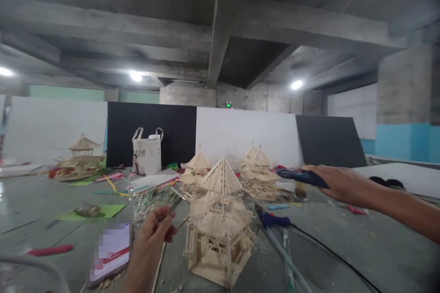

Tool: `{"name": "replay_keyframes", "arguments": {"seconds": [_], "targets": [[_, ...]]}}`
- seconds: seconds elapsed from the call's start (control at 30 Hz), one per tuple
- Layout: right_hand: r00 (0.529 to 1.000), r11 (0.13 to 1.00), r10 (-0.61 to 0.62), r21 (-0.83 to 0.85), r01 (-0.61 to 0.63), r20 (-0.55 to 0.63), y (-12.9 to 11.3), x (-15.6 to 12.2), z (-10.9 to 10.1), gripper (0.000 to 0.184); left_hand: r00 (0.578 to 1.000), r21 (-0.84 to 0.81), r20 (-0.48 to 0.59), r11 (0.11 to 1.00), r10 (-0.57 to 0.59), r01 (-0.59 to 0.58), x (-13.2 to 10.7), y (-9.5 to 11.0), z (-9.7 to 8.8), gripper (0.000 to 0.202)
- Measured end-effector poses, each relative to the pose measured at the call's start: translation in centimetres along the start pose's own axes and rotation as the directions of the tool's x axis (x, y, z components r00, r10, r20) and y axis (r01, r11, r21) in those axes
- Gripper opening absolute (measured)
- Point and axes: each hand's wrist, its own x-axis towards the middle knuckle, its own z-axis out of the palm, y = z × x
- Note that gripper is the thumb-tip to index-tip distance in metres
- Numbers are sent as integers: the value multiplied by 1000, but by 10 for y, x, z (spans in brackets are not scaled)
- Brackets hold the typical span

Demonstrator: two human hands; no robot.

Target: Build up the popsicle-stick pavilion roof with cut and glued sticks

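Note:
A tiered pagoda model (pixel 222 219) of thin wooden sticks stands upright in front of me. My left hand (pixel 158 229) is just left of it, fingers curled together; a thin pale stick shows by the fingertips, but whether they hold it is unclear. Raised at the right, my right hand (pixel 338 183) is closed around a dark blue hand tool (pixel 302 176), which looks like pliers, its tip pointing left. Below that tool, a blue glue gun (pixel 275 219) lies on the table with its black cord running right.
Two more stick pagodas (pixel 259 174) stand behind, and a stick-built boat model (pixel 80 160) sits far left. A phone (pixel 112 252), a red-handled tool (pixel 51 250), green paper (pixel 112 211), bundled sticks (pixel 154 201), a white bag (pixel 147 153) and a jar (pixel 300 190) are on the table.

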Motion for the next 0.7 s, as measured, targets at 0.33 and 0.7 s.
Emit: {"name": "replay_keyframes", "arguments": {"seconds": [0.33,0.7], "targets": [[999,976,-14,216,4,46,-66,18,-47,34,981,-165,170,984,92,-64,-40,53,49,32],[998,995,-18,98,13,56,-135,28,-94,37,801,31,568,967,191,-252,-88,61,130,37]]}}
